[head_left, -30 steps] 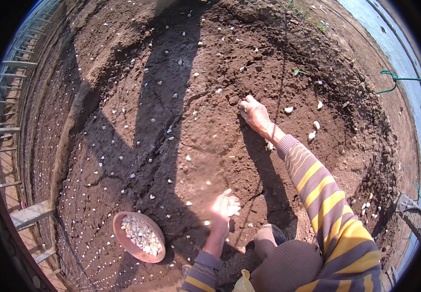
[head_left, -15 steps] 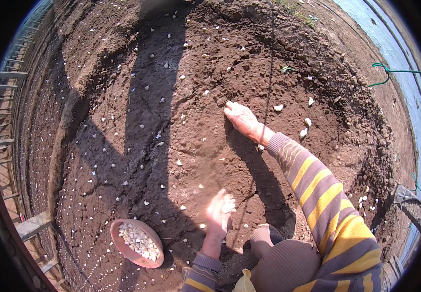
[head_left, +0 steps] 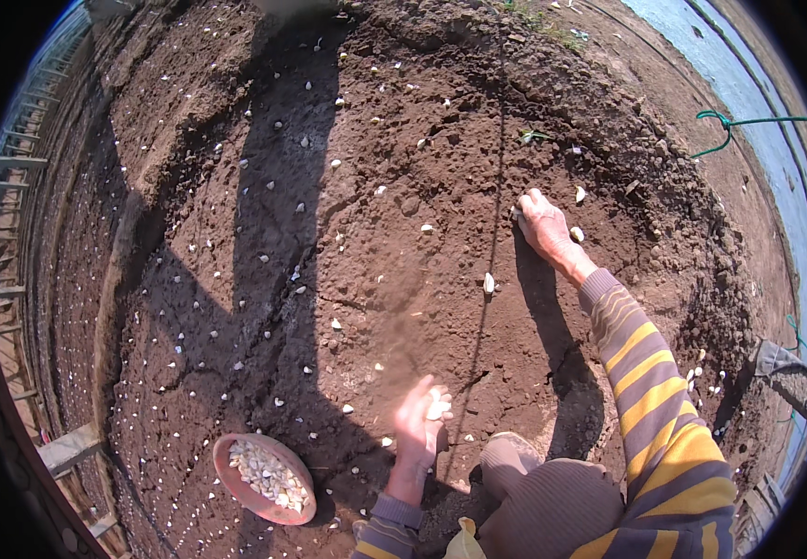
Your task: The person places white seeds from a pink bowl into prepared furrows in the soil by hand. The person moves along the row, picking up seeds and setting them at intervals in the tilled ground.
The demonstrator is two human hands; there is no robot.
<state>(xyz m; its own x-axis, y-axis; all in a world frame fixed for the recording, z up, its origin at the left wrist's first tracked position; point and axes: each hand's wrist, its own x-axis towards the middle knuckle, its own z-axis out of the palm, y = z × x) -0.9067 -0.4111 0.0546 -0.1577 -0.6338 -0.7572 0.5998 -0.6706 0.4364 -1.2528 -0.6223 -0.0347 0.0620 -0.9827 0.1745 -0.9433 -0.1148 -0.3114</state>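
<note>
My right hand reaches down to the brown soil, its fingers pinched together at a garlic clove that is mostly hidden behind the fingertips. Close to that hand lie two more pale cloves, one by the wrist and one farther off. Low in the middle, my left hand is turned up and cupped round a few garlic cloves, blurred by bright sun. To its left, an oval reddish bowl holds many loose cloves.
Spaced cloves dot the bed, including one left of my right forearm. A thin dark line crosses the soil. A green cord stretches at the right, beside a bluish strip. Wooden rails run along the left edge.
My right hand has moved right and slightly down, leaving a clove on the soil where it was. My left hand stays low with its cloves. The view has shifted slightly.
</note>
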